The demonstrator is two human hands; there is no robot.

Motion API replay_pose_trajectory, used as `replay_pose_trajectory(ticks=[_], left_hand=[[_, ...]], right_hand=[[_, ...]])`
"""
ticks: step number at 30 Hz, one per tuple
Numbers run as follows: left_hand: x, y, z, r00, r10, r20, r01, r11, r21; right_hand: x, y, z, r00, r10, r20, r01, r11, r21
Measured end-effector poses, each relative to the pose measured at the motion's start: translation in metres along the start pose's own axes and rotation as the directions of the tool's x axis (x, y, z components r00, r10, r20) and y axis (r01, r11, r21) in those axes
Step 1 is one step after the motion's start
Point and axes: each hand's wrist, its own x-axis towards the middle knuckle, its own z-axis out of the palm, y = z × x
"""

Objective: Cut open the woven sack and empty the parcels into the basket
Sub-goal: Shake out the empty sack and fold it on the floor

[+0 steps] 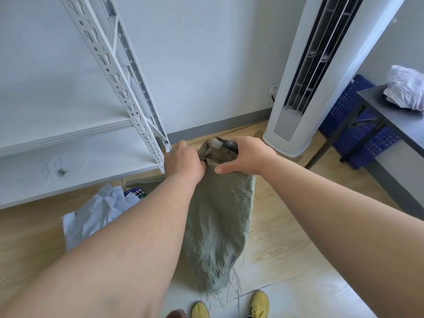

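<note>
green woven sack point(220, 216) neck bunched in left hand point(183, 161), right hand point(247, 154) gripping half-hidden dark tool point(227, 144)

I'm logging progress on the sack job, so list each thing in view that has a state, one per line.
woven sack: lying on the floor, far end bunched and gripped, near end frayed
left hand: closed on the sack's far end
right hand: on the sack's far end, holding a dark tool, type unclear
white parcels: lying loose on the floor beside the sack
blue baskets: stowed under the table, contents not visible
</note>
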Motion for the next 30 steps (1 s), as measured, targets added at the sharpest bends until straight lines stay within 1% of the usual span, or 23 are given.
replay_pose_trajectory(ticks=[2, 4, 6, 7, 10, 11, 12, 13, 14, 17, 18, 20, 22, 23, 24, 26, 28, 30], left_hand=[[-0.002, 0.004, -0.006, 0.999, 0.029, 0.027, -0.027, 0.996, -0.086], [-0.005, 0.004, -0.009, 0.994, 0.095, 0.056, -0.087, 0.987, -0.136], [-0.009, -0.001, -0.009, 0.974, 0.178, 0.141, -0.168, 0.982, -0.085], [-0.010, -0.006, -0.009, 0.961, 0.187, 0.205, -0.182, 0.982, -0.041], [-0.010, -0.024, -0.005, 0.916, 0.109, 0.385, -0.157, 0.983, 0.094], [-0.010, -0.031, -0.002, 0.905, 0.080, 0.418, -0.139, 0.984, 0.114], [-0.011, -0.037, 0.001, 0.903, 0.056, 0.425, -0.106, 0.990, 0.094], [-0.012, -0.041, 0.003, 0.914, 0.032, 0.405, -0.057, 0.997, 0.048], [-0.014, -0.045, 0.004, 0.935, 0.008, 0.356, -0.010, 1.000, 0.006], [-0.016, -0.047, 0.006, 0.987, -0.060, 0.152, 0.068, 0.997, -0.047], [-0.016, -0.046, 0.005, 0.992, -0.076, 0.097, 0.082, 0.995, -0.056], [-0.015, -0.042, 0.001, 0.996, -0.086, 0.017, 0.087, 0.993, -0.080], [-0.015, -0.036, -0.006, 0.998, -0.054, -0.022, 0.051, 0.991, -0.127], [-0.016, -0.031, -0.010, 0.999, -0.029, -0.029, 0.025, 0.989, -0.146], [-0.017, -0.027, -0.014, 0.999, 0.004, -0.036, -0.009, 0.987, -0.158], [-0.020, -0.022, -0.018, 0.995, 0.083, -0.048, -0.090, 0.981, -0.174], [-0.023, -0.023, -0.019, 0.988, 0.154, -0.030, -0.157, 0.965, -0.210], [-0.026, -0.030, -0.018, 0.981, 0.187, 0.061, -0.165, 0.951, -0.263]], right_hand=[[0.001, -0.001, 0.004, 0.993, 0.022, -0.116, -0.043, 0.982, -0.181], [0.000, 0.000, 0.005, 0.965, 0.044, -0.260, -0.118, 0.954, -0.275], [-0.003, 0.002, 0.005, 0.926, 0.067, -0.370, -0.185, 0.938, -0.292], [-0.004, 0.003, 0.004, 0.909, 0.080, -0.408, -0.208, 0.938, -0.279], [-0.008, 0.007, 0.002, 0.866, 0.137, -0.481, -0.278, 0.931, -0.237], [-0.008, 0.010, 0.001, 0.855, 0.164, -0.491, -0.307, 0.925, -0.224], [-0.009, 0.012, 0.000, 0.851, 0.192, -0.489, -0.331, 0.919, -0.216], [-0.009, 0.013, 0.000, 0.854, 0.209, -0.477, -0.346, 0.912, -0.221], [-0.008, 0.013, 0.001, 0.863, 0.208, -0.461, -0.347, 0.906, -0.242], [-0.006, 0.001, 0.009, 0.894, 0.120, -0.432, -0.273, 0.910, -0.312], [-0.006, -0.008, 0.012, 0.899, 0.078, -0.431, -0.230, 0.921, -0.314], [-0.008, -0.028, 0.018, 0.900, -0.058, -0.432, -0.111, 0.927, -0.357], [-0.009, -0.045, 0.027, 0.907, -0.165, -0.387, 0.009, 0.927, -0.374], [-0.008, -0.051, 0.032, 0.923, -0.163, -0.349, 0.038, 0.941, -0.337], [-0.007, -0.055, 0.036, 0.943, -0.118, -0.312, 0.028, 0.959, -0.281], [-0.002, -0.054, 0.043, 0.969, 0.035, -0.245, -0.078, 0.983, -0.168], [-0.003, -0.046, 0.045, 0.961, 0.164, -0.221, -0.189, 0.977, -0.096], [-0.005, -0.033, 0.045, 0.948, 0.199, -0.249, -0.221, 0.973, -0.063]])
